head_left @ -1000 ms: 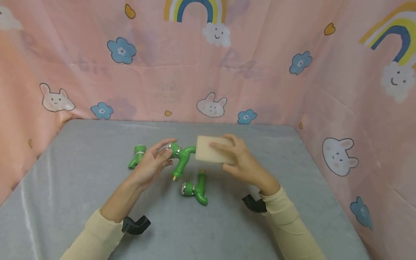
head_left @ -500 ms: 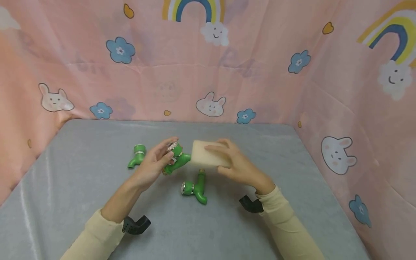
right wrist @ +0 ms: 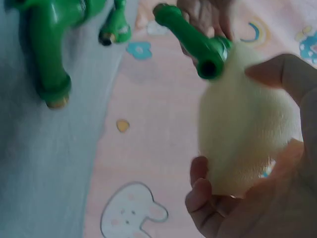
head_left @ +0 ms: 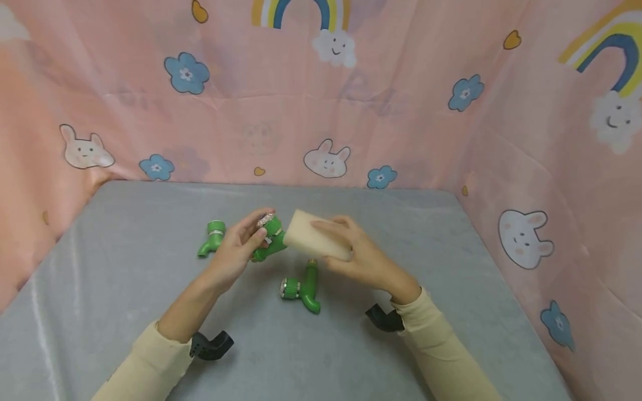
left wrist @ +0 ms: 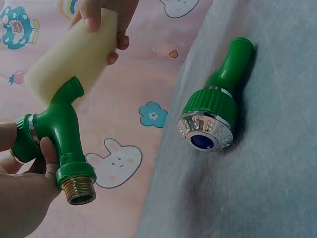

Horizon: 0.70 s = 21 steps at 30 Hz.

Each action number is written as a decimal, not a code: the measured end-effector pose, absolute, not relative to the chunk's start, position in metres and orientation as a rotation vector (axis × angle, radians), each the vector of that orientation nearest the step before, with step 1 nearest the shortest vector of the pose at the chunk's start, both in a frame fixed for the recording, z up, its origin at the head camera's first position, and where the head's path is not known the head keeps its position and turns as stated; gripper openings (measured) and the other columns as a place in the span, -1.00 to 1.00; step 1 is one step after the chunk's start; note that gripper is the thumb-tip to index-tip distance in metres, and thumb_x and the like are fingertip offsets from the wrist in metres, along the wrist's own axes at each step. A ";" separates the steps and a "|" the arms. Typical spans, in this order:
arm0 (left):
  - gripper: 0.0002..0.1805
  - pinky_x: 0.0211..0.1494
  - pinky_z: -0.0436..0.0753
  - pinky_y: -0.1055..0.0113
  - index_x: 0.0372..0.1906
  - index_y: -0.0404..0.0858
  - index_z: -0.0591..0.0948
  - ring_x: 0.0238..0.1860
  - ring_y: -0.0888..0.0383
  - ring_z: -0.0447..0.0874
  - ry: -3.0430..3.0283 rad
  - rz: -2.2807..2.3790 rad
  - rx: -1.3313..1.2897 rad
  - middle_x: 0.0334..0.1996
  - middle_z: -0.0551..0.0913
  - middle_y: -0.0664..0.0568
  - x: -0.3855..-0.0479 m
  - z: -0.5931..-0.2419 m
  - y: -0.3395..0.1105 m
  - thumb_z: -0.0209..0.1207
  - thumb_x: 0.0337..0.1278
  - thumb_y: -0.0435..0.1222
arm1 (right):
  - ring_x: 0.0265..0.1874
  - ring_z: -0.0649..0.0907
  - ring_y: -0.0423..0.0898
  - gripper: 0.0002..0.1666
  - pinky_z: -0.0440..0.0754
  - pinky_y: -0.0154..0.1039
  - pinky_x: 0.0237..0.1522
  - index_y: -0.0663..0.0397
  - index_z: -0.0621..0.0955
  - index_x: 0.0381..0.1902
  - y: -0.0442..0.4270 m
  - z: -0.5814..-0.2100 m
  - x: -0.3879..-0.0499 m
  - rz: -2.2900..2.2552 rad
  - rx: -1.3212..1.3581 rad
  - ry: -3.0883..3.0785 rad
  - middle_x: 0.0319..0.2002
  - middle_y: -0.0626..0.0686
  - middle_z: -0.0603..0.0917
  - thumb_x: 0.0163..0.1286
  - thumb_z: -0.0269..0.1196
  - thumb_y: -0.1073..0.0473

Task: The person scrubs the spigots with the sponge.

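Observation:
My left hand (head_left: 234, 248) grips a green faucet (left wrist: 62, 126) by its ribbed knob, lifted over the table. The brass threaded end of that faucet points down in the left wrist view. In my right hand (head_left: 365, 256) is a cream sponge block (head_left: 317, 235), held between the thumb and fingers. The sponge's left end is at the faucet's spout and hides part of it in the head view; whether they touch I cannot tell. A second green faucet (head_left: 309, 284) lies on the table below the hands. Left of my left hand is a third green faucet (head_left: 214, 236).
A grey cloth covers the table (head_left: 125, 289). Pink printed curtain (head_left: 225, 122) hangs behind it and along the sides. Black curved pieces (head_left: 213, 345) sit at both wrists, near the cream sleeves.
The faucet in my left hand has turned, its threaded end swinging left toward the palm. My right hand has moved left with the sponge, which now tilts down to the right.

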<state>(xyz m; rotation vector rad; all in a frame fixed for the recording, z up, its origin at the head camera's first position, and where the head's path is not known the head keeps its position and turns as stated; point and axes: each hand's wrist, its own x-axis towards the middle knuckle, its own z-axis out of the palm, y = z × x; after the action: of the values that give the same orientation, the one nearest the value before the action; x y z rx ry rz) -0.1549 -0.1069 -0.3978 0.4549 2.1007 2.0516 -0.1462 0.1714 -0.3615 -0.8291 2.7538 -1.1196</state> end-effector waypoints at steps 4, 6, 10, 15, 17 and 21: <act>-0.50 -0.12 0.55 0.51 0.53 -0.26 0.24 -0.08 0.25 0.51 2.116 2.061 0.439 0.38 0.40 -0.19 -0.157 -0.397 -0.109 -0.14 0.62 -0.31 | 0.06 0.55 0.11 -0.22 0.60 -0.05 -0.01 -0.23 0.44 0.45 0.183 -0.355 -0.147 -1.069 -0.772 2.745 0.32 0.16 0.40 0.27 0.34 0.16; -0.50 -0.19 0.53 0.50 0.53 -0.27 0.24 -0.12 0.23 0.50 2.135 2.066 0.421 0.35 0.41 -0.18 -0.157 -0.397 -0.111 -0.15 0.62 -0.32 | 0.06 0.55 0.10 -0.24 0.59 -0.05 0.01 -0.21 0.46 0.44 0.188 -0.354 -0.149 -1.053 -0.782 2.745 0.30 0.15 0.41 0.27 0.34 0.17; -0.51 -0.16 0.57 0.51 0.52 -0.29 0.23 -0.09 0.27 0.52 2.131 2.102 0.421 0.36 0.41 -0.23 -0.157 -0.398 -0.110 -0.15 0.61 -0.35 | 0.06 0.55 0.08 -0.27 0.58 -0.09 0.00 -0.20 0.47 0.43 0.193 -0.353 -0.149 -1.081 -0.797 2.765 0.28 0.14 0.41 0.30 0.36 0.17; -0.48 0.05 0.61 0.54 0.53 -0.34 0.17 0.07 0.40 0.50 2.068 2.144 0.466 0.50 0.27 -0.25 -0.155 -0.397 -0.108 -0.17 0.60 -0.41 | 0.01 0.56 0.05 -0.24 0.60 -0.15 -0.06 -0.25 0.45 0.45 0.183 -0.357 -0.146 -1.138 -0.855 2.817 0.30 0.15 0.40 0.31 0.42 0.08; -0.46 0.07 0.61 0.54 0.56 -0.34 0.12 0.08 0.40 0.50 2.056 2.142 0.471 0.55 0.21 -0.21 -0.154 -0.396 -0.107 -0.18 0.60 -0.42 | 0.02 0.57 0.06 -0.22 0.61 -0.15 -0.06 -0.25 0.43 0.46 0.176 -0.359 -0.145 -1.129 -0.903 2.822 0.32 0.18 0.39 0.31 0.42 0.05; -0.45 0.09 0.60 0.57 0.57 -0.35 0.11 0.02 0.36 0.54 2.084 2.124 0.456 0.51 0.26 -0.26 -0.155 -0.395 -0.107 -0.19 0.60 -0.41 | 0.08 0.54 0.11 -0.22 0.62 -0.11 -0.03 -0.23 0.44 0.46 0.172 -0.360 -0.146 -1.101 -0.915 2.798 0.33 0.22 0.36 0.30 0.40 0.13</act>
<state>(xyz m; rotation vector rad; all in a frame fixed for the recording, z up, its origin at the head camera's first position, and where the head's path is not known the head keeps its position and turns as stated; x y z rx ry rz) -0.1549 -0.1074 -0.3946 0.4557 2.0844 2.1243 -0.1455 0.1719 -0.3599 -0.9150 2.7982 -1.1005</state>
